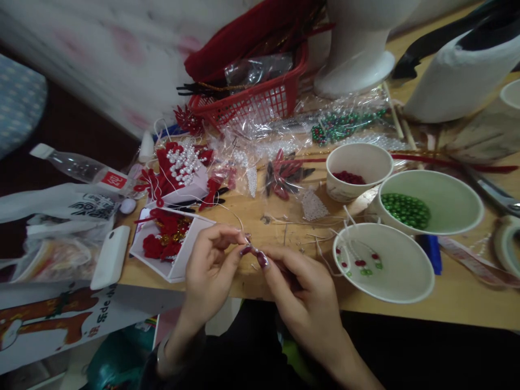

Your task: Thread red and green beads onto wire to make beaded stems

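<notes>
while both hands met over the front edge of the counter point(467, 306), the left hand point(213, 268) and right hand point(306, 292) had thumb and forefinger pinched, tips nearly together, on one small piece point(251, 248). too small to tell what it was. a white thread point(239, 216) ran from the left fingertips up and left toward the boxes.

just left of the left hand: white box point(184, 261), open, red fuzzy flowers point(154, 246) and gold bits inside. behind it, a pile of white pearls point(184, 164) on red pieces. white slab-shaped device point(109, 259) sat left of the box; clear bottle point(79, 165) with a red label lay on its side farther back.

right of the right hand, three cups close together. nearest cup point(394, 262) had short strings point(361, 264) of white, red and green beads on its inner wall. middle cup point(453, 200) held loose green beads point(406, 210). far cup point(363, 160) held dark red beads point(347, 177).

beyond the hands: small bag point(314, 206) of tiny pale beads, dark red leaf-like pieces point(280, 176), then a red basket point(264, 100) at the back, loaded with red material. tape roll point(507, 244) was at far right.
</notes>
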A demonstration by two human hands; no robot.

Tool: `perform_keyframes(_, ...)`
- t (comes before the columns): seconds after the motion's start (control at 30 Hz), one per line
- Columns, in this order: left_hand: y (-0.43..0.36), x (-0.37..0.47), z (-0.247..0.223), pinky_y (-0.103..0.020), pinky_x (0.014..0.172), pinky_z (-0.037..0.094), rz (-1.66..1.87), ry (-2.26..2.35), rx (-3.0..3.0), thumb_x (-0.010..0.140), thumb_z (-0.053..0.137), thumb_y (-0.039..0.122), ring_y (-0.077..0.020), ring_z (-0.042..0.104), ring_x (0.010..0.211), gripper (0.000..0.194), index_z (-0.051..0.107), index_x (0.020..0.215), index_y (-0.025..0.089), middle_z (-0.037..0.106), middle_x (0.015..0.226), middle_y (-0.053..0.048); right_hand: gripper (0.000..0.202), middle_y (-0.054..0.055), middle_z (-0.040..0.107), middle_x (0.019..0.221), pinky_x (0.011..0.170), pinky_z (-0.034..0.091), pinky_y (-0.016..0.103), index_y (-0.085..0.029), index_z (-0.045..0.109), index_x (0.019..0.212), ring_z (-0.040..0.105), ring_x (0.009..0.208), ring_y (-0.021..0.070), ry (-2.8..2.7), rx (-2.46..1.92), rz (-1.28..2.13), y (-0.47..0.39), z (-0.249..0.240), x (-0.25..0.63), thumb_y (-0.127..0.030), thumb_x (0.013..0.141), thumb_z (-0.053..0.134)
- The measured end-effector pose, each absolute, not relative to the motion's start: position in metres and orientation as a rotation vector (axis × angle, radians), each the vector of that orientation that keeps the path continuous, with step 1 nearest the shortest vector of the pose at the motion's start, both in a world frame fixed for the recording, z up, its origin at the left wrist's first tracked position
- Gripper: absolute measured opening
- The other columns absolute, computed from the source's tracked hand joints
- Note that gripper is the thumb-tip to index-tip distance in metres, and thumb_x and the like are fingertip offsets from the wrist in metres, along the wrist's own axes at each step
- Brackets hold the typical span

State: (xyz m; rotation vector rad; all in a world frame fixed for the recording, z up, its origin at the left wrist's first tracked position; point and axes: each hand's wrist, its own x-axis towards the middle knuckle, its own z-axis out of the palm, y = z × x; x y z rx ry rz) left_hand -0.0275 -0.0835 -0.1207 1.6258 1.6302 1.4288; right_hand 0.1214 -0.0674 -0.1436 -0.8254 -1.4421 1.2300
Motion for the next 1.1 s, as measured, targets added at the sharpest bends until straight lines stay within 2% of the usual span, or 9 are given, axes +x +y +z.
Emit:
perform_keyframes(0.1,-0.082,-0.038,-0.115,-0.024,0.069,0.054,1.197,1.662,1.839,0.089,0.064,0.017,-0.0156,0.065,0.082,0.011,0.071,0.095,0.022,0.068,0.087,-0.003,0.019,0.0,0.068,0.072,0.055,0.044,0.024,-0.02,0.073,0.098,0.061,0.061,0.0129,-1.458,-0.819,1.229,-0.067,-0.143,0.122,-0.014,0.093,0.055)
perform_keyframes(0.2,-0.081,-0.044,-0.109,-0.025,0.069,0.053,1.111,1.626,2.001,0.089,0.063,0.015,-0.0158,0.063,0.079,0.015,0.074,0.095,0.024,0.068,0.085,-0.003,0.019,-0.001,0.067,0.071,0.056,0.045,0.025,-0.02,0.073,0.096,0.063,0.062,0.0134,-1.483,-0.807,1.223,-0.068,-0.143,0.122,-0.013,0.093,0.055)
perform_keyframes(0.37,-0.08,-0.046,-0.104,-0.024,0.071,0.052,1.041,1.586,2.142,0.089,0.061,0.01,-0.0157,0.063,0.081,0.024,0.073,0.102,0.025,0.067,0.088,-0.003,0.024,0.0,0.073,0.084,0.066,0.05,0.025,-0.022,0.071,0.103,0.068,0.075,0.0134,-1.477,-0.741,1.203,-0.065,-0.144,0.122,-0.008,0.093,0.054)
perform_keyframes(0.63,-0.088,-0.047,-0.101,-0.026,0.077,0.054,0.924,1.606,2.361,0.087,0.057,0.003,-0.0173,0.064,0.09,0.035,0.069,0.112,0.023,0.067,0.098,-0.005,0.017,0.0,0.068,0.075,0.059,0.047,0.025,-0.018,0.069,0.099,0.062,0.064,0.0129,-1.538,-0.831,1.145,-0.067,-0.144,0.119,-0.011,0.092,0.055)
perform_keyframes(0.77,-0.092,-0.046,-0.101,-0.025,0.085,0.054,0.882,1.621,2.541,0.085,0.056,-0.002,-0.0172,0.065,0.095,0.039,0.068,0.115,0.019,0.067,0.101,-0.007,0.014,0.001,0.068,0.077,0.061,0.047,0.025,-0.017,0.066,0.1,0.063,0.066,0.0135,-1.554,-0.859,1.114,-0.069,-0.146,0.117,-0.013,0.093,0.055)
perform_keyframes(0.93,-0.093,-0.046,-0.097,-0.028,0.092,0.054,0.789,1.599,2.715,0.09,0.052,0.0,-0.0174,0.064,0.102,0.031,0.067,0.112,0.015,0.068,0.101,-0.008,0.015,0.001,0.067,0.079,0.066,0.048,0.026,-0.017,0.065,0.096,0.064,0.071,0.0148,-1.57,-0.801,1.094,-0.068,-0.146,0.118,-0.012,0.094,0.051)
perform_keyframes(1.1,-0.093,-0.047,-0.097,-0.031,0.097,0.053,0.786,1.537,2.811,0.091,0.05,0.001,-0.0184,0.064,0.106,0.029,0.066,0.111,0.014,0.068,0.102,-0.008,0.017,0.001,0.059,0.07,0.057,0.041,0.027,-0.015,0.063,0.082,0.056,0.063,0.0143,-1.593,-0.828,1.036,-0.067,-0.143,0.119,-0.014,0.094,0.05)
